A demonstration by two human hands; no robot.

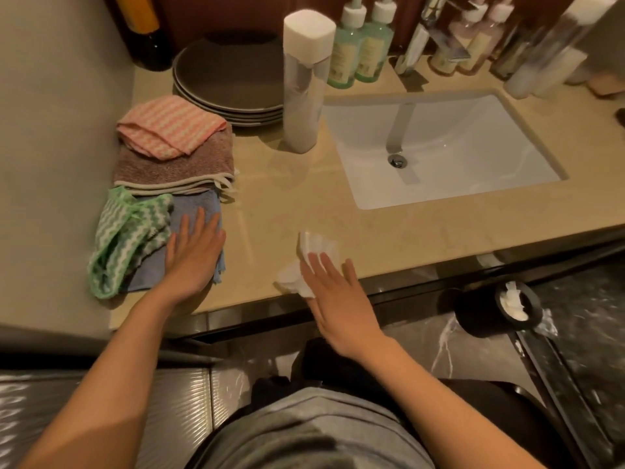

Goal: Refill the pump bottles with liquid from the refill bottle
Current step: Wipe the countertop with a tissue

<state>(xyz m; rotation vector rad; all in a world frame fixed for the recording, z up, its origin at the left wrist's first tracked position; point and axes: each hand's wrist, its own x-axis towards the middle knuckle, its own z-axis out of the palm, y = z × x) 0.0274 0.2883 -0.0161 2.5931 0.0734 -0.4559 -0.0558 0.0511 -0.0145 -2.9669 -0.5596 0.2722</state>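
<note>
Two green pump bottles (360, 45) with white pumps stand side by side at the back of the beige counter (277, 204), left of the faucet. A tall clear refill bottle (304, 86) with a white square cap stands upright in front of them, beside the sink (456, 184). My left hand (194, 255) rests flat, fingers straight, on a blue cloth (196, 211) at the counter's left. My right hand (338, 292) lies with straight fingers on a crumpled white tissue (311, 262) near the counter's front edge.
Folded pink, brown and green cloths (169, 154) lie stacked at the left, with grey plates (230, 79) behind them. A chrome faucet (402, 123) reaches over the sink. More bottles (541, 52) stand at the back right. A black bin (497, 309) with tissues sits on the floor.
</note>
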